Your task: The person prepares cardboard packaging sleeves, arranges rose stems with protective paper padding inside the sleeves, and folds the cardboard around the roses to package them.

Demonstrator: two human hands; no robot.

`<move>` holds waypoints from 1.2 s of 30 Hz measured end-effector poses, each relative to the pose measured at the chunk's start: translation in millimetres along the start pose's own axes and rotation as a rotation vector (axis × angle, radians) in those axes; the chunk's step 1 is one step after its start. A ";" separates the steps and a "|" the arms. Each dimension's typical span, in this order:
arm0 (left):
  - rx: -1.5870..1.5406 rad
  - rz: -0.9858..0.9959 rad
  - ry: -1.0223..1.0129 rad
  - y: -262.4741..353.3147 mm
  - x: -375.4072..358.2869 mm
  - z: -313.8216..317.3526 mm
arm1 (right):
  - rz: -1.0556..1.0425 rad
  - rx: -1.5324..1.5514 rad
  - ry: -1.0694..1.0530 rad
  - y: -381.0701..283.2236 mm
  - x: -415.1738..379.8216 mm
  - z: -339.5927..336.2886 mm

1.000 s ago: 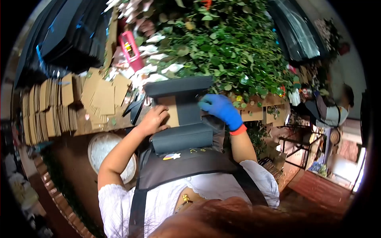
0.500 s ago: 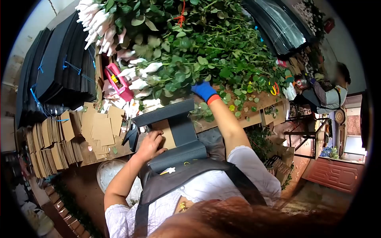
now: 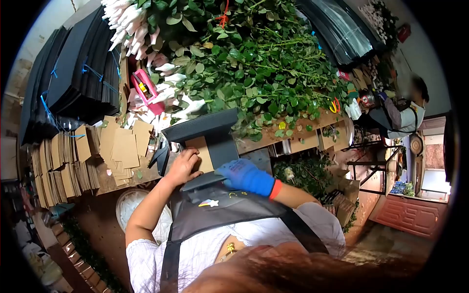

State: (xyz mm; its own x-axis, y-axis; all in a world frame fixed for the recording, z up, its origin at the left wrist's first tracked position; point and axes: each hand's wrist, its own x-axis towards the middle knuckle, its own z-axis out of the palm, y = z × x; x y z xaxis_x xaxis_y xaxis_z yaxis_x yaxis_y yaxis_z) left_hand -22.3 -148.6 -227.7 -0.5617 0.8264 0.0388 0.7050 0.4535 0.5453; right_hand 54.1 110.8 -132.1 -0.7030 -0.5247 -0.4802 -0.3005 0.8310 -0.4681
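A black corrugated sheet (image 3: pixel 221 146) lies in front of me, its far flap standing up and its near flap folded inward. A tan cardboard piece (image 3: pixel 209 159) rests on its left part. My left hand (image 3: pixel 182 169), bare, holds this cardboard at its left end, fingers curled over it and the thumb toward the near flap. In a blue glove with a red cuff, my right hand (image 3: pixel 246 177) grips the near flap, thumb and fingertips at its edge. Just beyond lie leafy rose stems (image 3: pixel 278 88), with white mesh sleeves (image 3: pixel 189 106) over the heads at left.
Black sheet bundles (image 3: pixel 80 68) and stacked cardboard (image 3: pixel 63 163) stand at left. A pink tool (image 3: pixel 146 93) and black-handled scissors (image 3: pixel 159 160) lie on the table. Orange-handled scissors (image 3: pixel 334 105) are at right. A co-worker (image 3: pixel 408 115) sits farther right. A white bucket (image 3: pixel 139 210) stands below.
My right hand has left the rose leaves and come down to the sheet's near flap, taking hold of it. That flap is now folded further inward. My left hand stays nearly in place.
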 end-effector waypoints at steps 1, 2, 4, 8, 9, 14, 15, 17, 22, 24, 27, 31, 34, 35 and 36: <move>-0.012 -0.004 0.002 -0.7 -0.6 -0.1 | -0.026 0.014 0.047 0.6 -1.4 7.8; 0.002 0.000 0.019 -2.3 -1.5 3.3 | -0.055 0.021 0.093 6.0 -3.7 10.8; -0.001 -0.012 0.000 -2.6 -1.8 3.6 | -0.146 0.201 0.134 12.1 -10.4 0.7; -0.003 -0.019 0.002 -0.5 -0.8 1.8 | -0.266 0.829 0.558 55.4 -6.5 -88.9; -0.007 -0.019 0.002 0.0 -0.2 0.4 | -0.085 0.666 0.754 83.6 3.6 -112.2; -0.014 -0.023 0.003 -0.1 0.4 1.8 | 0.344 -0.292 0.949 224.3 94.4 -165.5; -0.018 -0.022 0.020 1.6 0.2 1.1 | 0.418 -0.437 0.755 229.3 97.3 -170.9; -0.014 -0.009 0.055 -0.4 3.6 -0.2 | 0.291 -0.289 1.048 242.1 91.9 -177.5; -0.054 0.009 0.076 -4.5 -1.5 7.1 | 0.024 -0.470 1.380 152.9 -15.9 -191.5; -0.148 -0.057 0.055 -1.7 -2.0 -0.9 | -0.047 -0.341 1.192 120.8 -54.0 -168.4; -0.787 -0.232 0.010 2.8 -5.4 -7.6 | -0.035 -0.156 0.770 144.5 -84.5 -107.0; -0.354 -0.205 0.045 2.9 -5.5 -11.7 | 0.178 -0.426 0.414 205.9 -81.9 -3.9; -0.251 -0.070 0.010 5.5 -1.1 -13.5 | 0.321 -0.484 0.373 220.2 -70.5 21.1; -0.237 -0.068 0.032 2.7 -2.8 -6.7 | 0.346 -0.504 0.226 227.2 -64.9 12.9; -0.222 -0.069 0.055 0.1 -5.9 0.5 | 0.474 -0.496 0.133 218.2 -59.1 -3.5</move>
State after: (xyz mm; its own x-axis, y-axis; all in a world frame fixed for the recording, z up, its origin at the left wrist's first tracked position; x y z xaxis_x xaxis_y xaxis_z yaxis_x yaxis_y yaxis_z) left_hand -18.7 -153.3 -228.3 -0.6324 0.7738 0.0370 0.5546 0.4188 0.7191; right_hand 27.8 323.7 -203.2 -0.8946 -0.0840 -0.4389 -0.1784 0.9677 0.1784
